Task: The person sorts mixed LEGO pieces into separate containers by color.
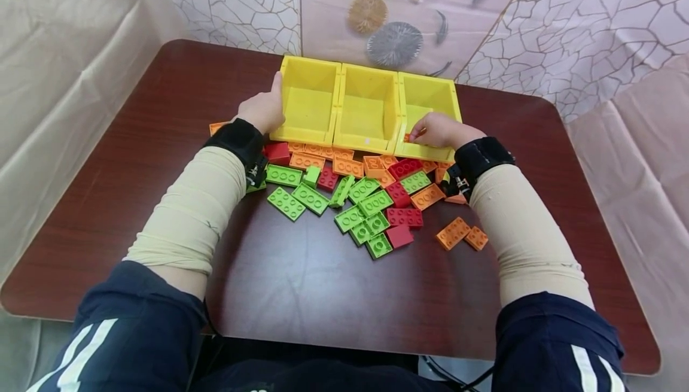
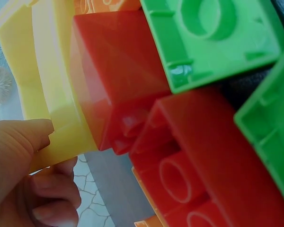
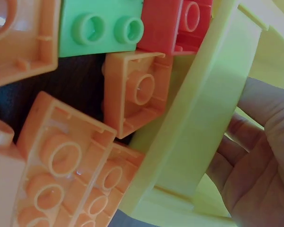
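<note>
A yellow three-compartment bin (image 1: 368, 130) stands at the back of the table. At its left end my left hand (image 1: 262, 106) grips the side wall, and the left wrist view shows the thumb (image 2: 26, 135) on one face with curled fingers on the other. My right hand (image 1: 437, 130) reaches into the right compartment, low behind its front wall (image 3: 206, 111). Its fingertips pinch a small orange brick (image 1: 407, 137), mostly covered by the hand. In the right wrist view this brick is hidden behind the wall.
Against the bin's front lie orange bricks (image 1: 348, 167), red bricks (image 1: 405, 217) and green bricks (image 1: 311, 198), some overlapping. Two orange bricks (image 1: 453, 233) sit apart near the right forearm. A patterned cloth (image 1: 242, 9) hangs behind the brown table (image 1: 301, 284).
</note>
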`<state>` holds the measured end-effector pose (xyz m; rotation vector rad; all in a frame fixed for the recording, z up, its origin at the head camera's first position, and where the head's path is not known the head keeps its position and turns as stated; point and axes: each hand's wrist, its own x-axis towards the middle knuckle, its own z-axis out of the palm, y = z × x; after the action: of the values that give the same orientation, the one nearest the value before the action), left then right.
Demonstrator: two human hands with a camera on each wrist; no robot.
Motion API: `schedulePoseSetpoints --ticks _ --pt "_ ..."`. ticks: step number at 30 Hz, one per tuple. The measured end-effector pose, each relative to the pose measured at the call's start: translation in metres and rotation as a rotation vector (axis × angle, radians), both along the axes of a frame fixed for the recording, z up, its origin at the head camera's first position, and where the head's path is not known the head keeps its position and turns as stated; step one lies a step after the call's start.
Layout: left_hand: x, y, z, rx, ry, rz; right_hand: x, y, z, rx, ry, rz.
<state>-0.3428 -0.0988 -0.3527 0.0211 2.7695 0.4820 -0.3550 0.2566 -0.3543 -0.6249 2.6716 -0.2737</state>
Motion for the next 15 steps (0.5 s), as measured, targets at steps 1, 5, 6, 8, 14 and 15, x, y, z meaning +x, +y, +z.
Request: schedulePoseSetpoints --ticks 1,5,6,8,14,15 --pt "0.000 0.000 0.000 0.004 -0.001 0.000 0.001 0.000 0.001 0.000 -0.012 -0.004" --pt "-0.001 0.000 0.000 0.013 -0.002 -0.001 0.004 0.000 0.003 0.012 -0.029 0.004" --pt "-0.001 0.000 0.000 0.014 -0.004 0.002 0.005 0.000 0.002 0.014 -0.026 0.008" --pt "-0.002 0.000 -0.001 0.016 -0.010 0.008 0.008 -0.002 0.002 0.018 -0.014 0.016" --pt "-0.001 0.000 0.001 0.020 -0.026 0.021 0.019 -0.003 0.003 -0.033 -0.004 -0.012" --pt "-0.001 0.000 0.002 0.023 -0.025 0.022 0.021 -0.003 0.004 -0.042 0.004 -0.017"
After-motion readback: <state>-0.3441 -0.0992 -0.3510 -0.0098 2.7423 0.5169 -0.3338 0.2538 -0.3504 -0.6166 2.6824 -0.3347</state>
